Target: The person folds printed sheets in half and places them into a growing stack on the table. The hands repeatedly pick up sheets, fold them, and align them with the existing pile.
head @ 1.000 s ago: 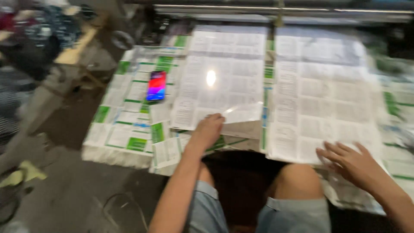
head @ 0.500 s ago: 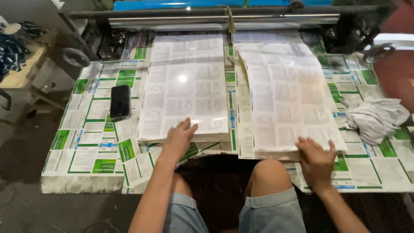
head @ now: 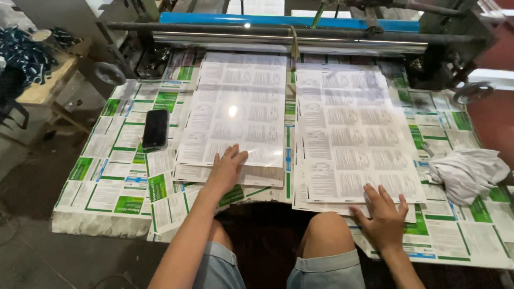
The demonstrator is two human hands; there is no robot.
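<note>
Two stacks of printed sheets, mid-frame on table [head: 96,198]: left stack [head: 235,118], right stack [head: 353,134], both squared. Left hand [head: 227,171] flat on left stack's near edge; right hand [head: 383,214] flat, fingers spread, gripping nothing. Phone [head: 156,128] left; white cloth [head: 468,171] right.

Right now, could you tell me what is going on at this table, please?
A seated person has both hands flat on two stacks of printed sheets lying side by side below a machine roller. The left hand rests on the near edge of the glossy left stack; the right hand rests on the near edge of the right stack. A dark phone lies to the left, and a crumpled white cloth to the right.
</note>
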